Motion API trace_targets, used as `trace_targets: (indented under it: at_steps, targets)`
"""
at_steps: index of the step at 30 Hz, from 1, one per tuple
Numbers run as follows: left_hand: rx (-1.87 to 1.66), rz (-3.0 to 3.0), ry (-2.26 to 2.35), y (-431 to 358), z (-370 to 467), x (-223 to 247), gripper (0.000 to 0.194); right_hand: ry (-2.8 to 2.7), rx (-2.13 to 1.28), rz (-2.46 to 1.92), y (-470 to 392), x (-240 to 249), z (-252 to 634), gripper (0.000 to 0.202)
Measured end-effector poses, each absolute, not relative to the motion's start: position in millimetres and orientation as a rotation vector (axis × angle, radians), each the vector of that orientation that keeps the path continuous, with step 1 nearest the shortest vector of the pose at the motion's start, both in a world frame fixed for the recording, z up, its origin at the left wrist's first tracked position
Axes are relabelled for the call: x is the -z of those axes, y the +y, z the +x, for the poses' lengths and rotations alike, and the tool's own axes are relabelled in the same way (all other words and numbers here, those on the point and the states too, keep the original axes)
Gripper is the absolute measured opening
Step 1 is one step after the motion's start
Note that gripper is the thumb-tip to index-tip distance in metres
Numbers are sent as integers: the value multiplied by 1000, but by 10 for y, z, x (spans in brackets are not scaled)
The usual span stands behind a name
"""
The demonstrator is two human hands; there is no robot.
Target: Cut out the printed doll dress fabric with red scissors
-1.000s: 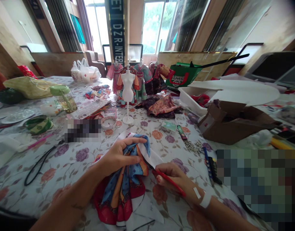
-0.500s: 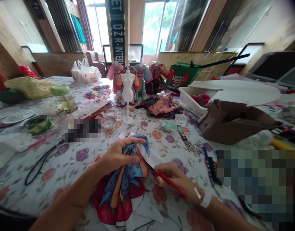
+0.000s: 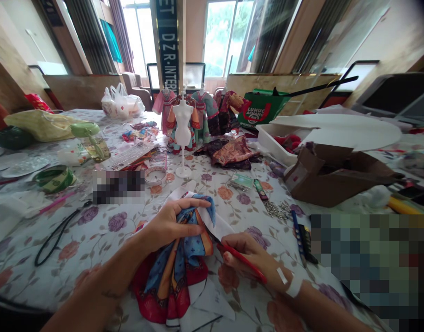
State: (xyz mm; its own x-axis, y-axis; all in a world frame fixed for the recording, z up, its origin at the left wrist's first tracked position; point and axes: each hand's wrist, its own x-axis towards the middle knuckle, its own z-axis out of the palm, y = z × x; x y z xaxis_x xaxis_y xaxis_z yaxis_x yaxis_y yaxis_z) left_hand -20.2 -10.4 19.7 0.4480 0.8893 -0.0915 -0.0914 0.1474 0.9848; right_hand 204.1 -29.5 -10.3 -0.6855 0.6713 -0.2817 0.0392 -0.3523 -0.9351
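A patterned fabric (image 3: 170,276) in blue, orange and red with white edges lies gathered in front of me on the flowered tablecloth (image 3: 108,249). My left hand (image 3: 175,221) pinches its upper part between thumb and fingers. Red-handled scissors (image 3: 248,265) are gripped in my right hand (image 3: 241,251), the dark blades pointing up and left at the fabric's right edge beside the white part. How far the blades are apart cannot be made out. White tape is on my right wrist.
A small white mannequin (image 3: 183,122) stands ahead, before several dressed dolls. Dark folded cloth (image 3: 232,154) lies right of it. Further right are a cardboard box (image 3: 322,177) and a white tray (image 3: 267,143); a lidded bottle (image 3: 90,140) is at left.
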Motion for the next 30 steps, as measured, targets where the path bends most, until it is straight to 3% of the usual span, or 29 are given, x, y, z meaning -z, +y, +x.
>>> trace_targets:
  at_steps: [30]
  targets:
    - [-803,1266,887,-110,-211,-278,51,-1455,-2103,-967,-298,69,2023,40]
